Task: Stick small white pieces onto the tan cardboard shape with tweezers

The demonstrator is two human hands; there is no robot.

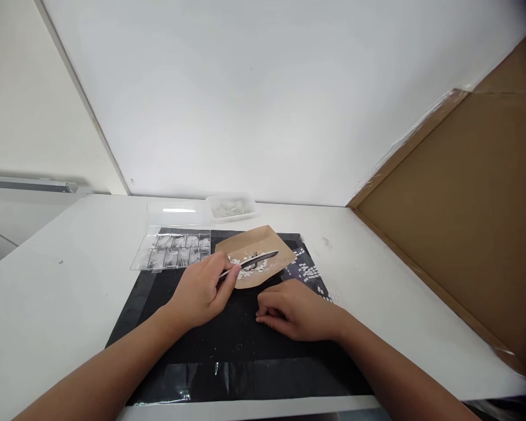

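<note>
Head view: left grip (201,289) clamps slim tool (263,257) over paper (263,235), right grip (294,310) closed near paper's edge.

Looks brightly, softly lit; glints off the clear case lid (178,215) and black mat (223,342); darkens toward the upper-right corner.

A small craft workspace is suggested by a white counter (92,251), black mat (245,345) and compartment box (174,249).
</note>
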